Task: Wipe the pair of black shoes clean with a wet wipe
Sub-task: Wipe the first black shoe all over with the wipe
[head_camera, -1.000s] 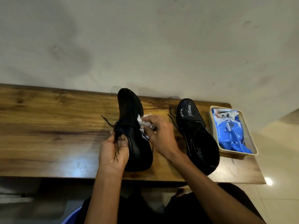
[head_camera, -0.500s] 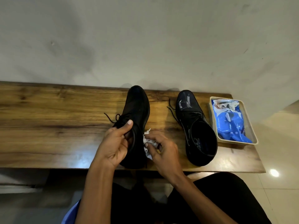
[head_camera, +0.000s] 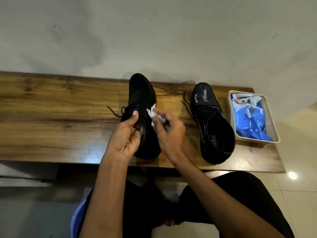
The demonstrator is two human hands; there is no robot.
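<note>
Matte black shoe (head_camera: 140,93), crumpled white wipe (head_camera: 154,114) against its side

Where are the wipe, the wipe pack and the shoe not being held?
wipe (head_camera: 154,114), head view, crumpled white middle, pinched in the right hand.
wipe pack (head_camera: 248,121), head view, blue wrapper, inside the tray.
free shoe (head_camera: 204,100), head view, shiny toe cap.

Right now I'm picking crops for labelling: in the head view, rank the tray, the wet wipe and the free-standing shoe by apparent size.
1-2. free-standing shoe and tray: too alike to rank.
3. wet wipe, partly hidden by the right hand.
</note>
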